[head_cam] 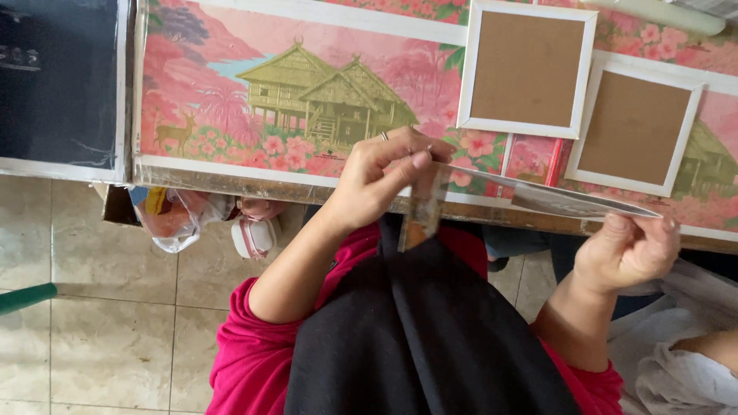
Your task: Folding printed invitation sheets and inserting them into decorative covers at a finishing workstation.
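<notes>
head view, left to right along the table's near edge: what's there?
Dark board → plastic bag → left hand → strip of tape → flat frame held edge-on → right hand.

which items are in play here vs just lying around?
In hand:
left hand pinching brownish strip
right hand holding thin flat glossy sheet

Lying about:
two white-framed brown square boards
pink house-print table cover
plastic bag
</notes>
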